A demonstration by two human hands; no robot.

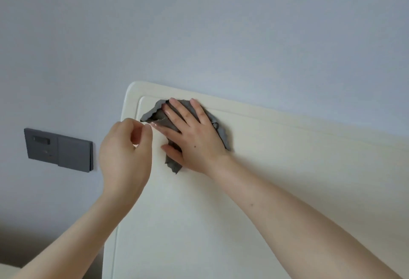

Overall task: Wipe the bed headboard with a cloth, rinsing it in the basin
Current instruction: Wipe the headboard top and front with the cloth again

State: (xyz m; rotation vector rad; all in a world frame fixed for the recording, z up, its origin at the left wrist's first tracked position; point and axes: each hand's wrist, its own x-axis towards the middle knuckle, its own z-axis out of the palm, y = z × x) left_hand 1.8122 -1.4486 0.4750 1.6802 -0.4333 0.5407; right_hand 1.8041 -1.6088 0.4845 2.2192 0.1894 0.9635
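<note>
The cream headboard [276, 179] fills the lower right of the head view, its rounded top left corner near the middle. A crumpled grey cloth [155, 114] lies flat against the headboard close to that corner. My right hand [194, 137] presses on the cloth with fingers spread, palm flat. My left hand [124, 152] hovers just left of the cloth, fingers curled, thumb and forefinger pinched near the cloth's left edge; whether they touch it I cannot tell. The basin is out of view.
A pale blue-grey wall [199, 24] rises behind the headboard. A dark grey switch panel [58, 149] is mounted on the wall to the left of the headboard. A dim floor area shows at the bottom left corner.
</note>
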